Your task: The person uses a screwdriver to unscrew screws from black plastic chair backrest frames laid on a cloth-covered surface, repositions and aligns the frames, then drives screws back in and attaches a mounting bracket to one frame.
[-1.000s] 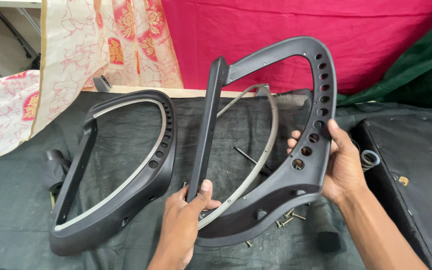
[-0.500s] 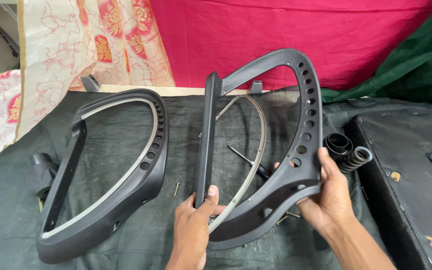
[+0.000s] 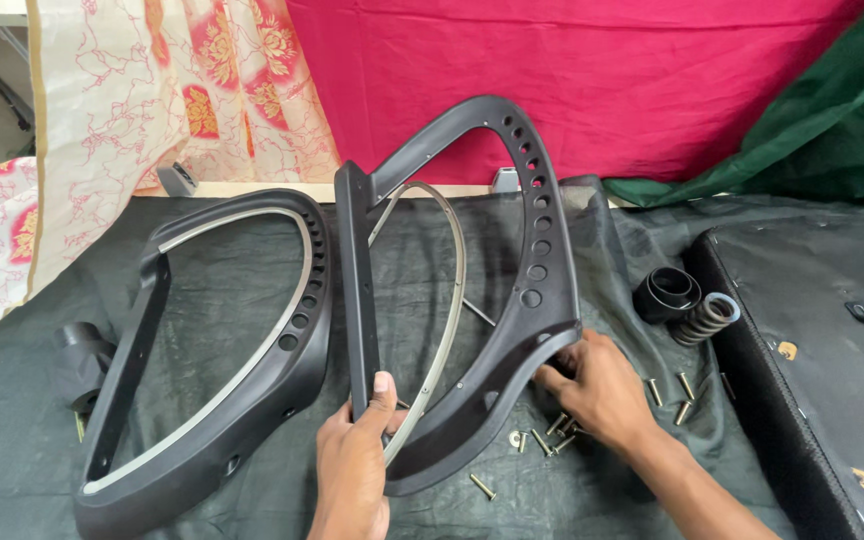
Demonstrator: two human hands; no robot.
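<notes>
Black moulded plastic formed the held frame, a D-shaped loop with a straight bar on its left and a curved, thicker right limb carrying a row of round holes. A thin grey metal ring sat inside the loop. The frame stood tilted up from the dark cloth at the centre of the view, its arch toward 12 o'clock.

The left hand, at 6 o'clock, was closed around the lower end of the straight bar, thumb pressed on its front face. The right hand, at 4 o'clock from the frame's centre, was partly curled, fingers touching the underside of the curved limb at its lower end; whether it gripped firmly could not be told. The two hands were apart.

A second black frame of the same shape lay flat at 9 o'clock, just beside the held one. Loose brass-coloured bolts lay on the cloth under the right hand. A coil spring and a black ribbed sleeve rested at 3 o'clock, near a black padded panel. No packages, labels or signs could be made out.
</notes>
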